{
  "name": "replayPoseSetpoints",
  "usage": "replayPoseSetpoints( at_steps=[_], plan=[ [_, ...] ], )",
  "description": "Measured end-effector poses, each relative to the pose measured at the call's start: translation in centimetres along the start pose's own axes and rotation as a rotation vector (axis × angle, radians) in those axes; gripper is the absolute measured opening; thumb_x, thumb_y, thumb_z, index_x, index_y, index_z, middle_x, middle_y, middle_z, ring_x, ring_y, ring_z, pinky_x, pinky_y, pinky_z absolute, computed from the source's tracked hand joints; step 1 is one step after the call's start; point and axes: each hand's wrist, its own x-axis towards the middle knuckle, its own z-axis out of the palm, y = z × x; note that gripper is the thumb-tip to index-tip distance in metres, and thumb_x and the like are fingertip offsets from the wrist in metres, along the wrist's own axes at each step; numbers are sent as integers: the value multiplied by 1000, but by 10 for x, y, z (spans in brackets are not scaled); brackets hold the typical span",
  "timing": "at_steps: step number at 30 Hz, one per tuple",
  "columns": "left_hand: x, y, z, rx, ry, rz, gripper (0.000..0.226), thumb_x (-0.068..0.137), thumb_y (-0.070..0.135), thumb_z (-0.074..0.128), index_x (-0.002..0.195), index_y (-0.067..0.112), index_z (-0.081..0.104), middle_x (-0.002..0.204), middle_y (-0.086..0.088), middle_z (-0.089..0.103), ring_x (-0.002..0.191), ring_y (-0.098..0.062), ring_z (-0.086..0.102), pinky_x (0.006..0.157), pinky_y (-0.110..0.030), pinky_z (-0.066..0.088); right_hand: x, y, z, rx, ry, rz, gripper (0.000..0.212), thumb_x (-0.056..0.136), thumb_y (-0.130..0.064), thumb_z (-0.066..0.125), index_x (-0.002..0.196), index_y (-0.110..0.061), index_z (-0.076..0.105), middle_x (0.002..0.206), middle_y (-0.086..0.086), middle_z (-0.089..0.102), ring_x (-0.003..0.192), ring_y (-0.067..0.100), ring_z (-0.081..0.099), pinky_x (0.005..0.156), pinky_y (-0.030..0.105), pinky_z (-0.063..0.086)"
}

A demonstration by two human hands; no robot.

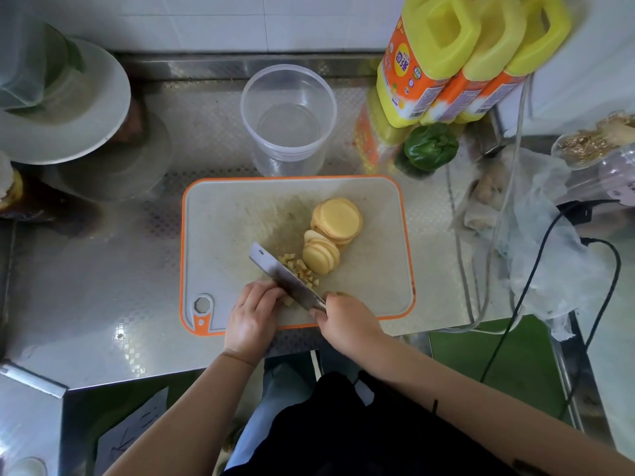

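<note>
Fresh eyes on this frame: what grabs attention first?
The cleaver in the middle of the orange-rimmed cutting board, gripped by the right hand, with the left hand curled against its blade beside the diced potato. Just beyond lie fanned potato slices. The bright yellow bottles at the top right, with a green pepper at their foot, stand out too.

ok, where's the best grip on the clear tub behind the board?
Probably the rim of the clear tub, from above on its left side: it stands upright, mouth open, so fingers can pinch the wall. Yellow bottles and a green pepper crowd its right.
</note>
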Motion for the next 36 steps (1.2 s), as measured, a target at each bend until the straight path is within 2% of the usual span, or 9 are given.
replayPoseSetpoints(
  at_steps=[3,7,13,21,25,30,33,36],
  plan=[
    [-1,-1,-1,-26,14,14,12,89,8,56,93,7,67,98,-9,64,92,-25,57,83,-33,49,-1,3,-4,40,2,-1,32,97,-39,47,100,-8,57,94,10,63,90,30,60,65,28,36],
    [2,0,-2,-17,42,12,11,87,6,58,93,4,67,99,-10,62,92,-24,56,84,-32,48,-10,-4,-3,-81,130,-84,32,99,-40,41,100,-12,55,85,3,56,82,24,61,61,27,35],
    [1,-6,-2,10,33,21,14,87,7,56,90,2,68,98,-13,65,91,-25,58,82,-34,49,-13,-17,-1,-147,136,-130,32,101,-36,38,109,-9,55,98,11,65,90,29,63,66,30,37],
    [3,-4,-2,11,29,23,17,86,6,53,90,3,69,100,-11,65,93,-23,57,82,-32,48,-3,-24,9,-189,83,-58,21,97,-18,48,111,-6,57,105,12,65,98,29,63,75,31,46],
    [4,-6,-1,-13,11,21,16,86,7,54,89,4,69,102,-8,62,91,-23,58,79,-33,49,3,-24,12,-133,63,-18,23,98,-23,47,111,-7,57,107,12,65,100,29,62,74,29,43],
    [2,-6,-5,-49,11,41,18,84,8,55,99,18,58,103,-3,59,92,-20,56,80,-31,48,16,-25,2,11,-7,33,36,98,-39,46,109,-7,57,106,14,65,100,35,60,75,33,44],
    [2,-6,-7,-42,34,34,16,87,8,55,101,17,57,107,-3,57,96,-22,57,80,-30,48,9,-23,-2,-45,61,-28,34,99,-37,44,105,-6,56,96,12,65,89,31,61,65,30,40],
    [0,-9,-9,-19,34,29,13,91,10,53,103,14,57,105,-8,60,95,-24,57,80,-31,48,-2,-23,-3,-119,144,-106,33,101,-37,39,102,-8,54,78,5,57,74,26,59,57,29,36]
  ],
)
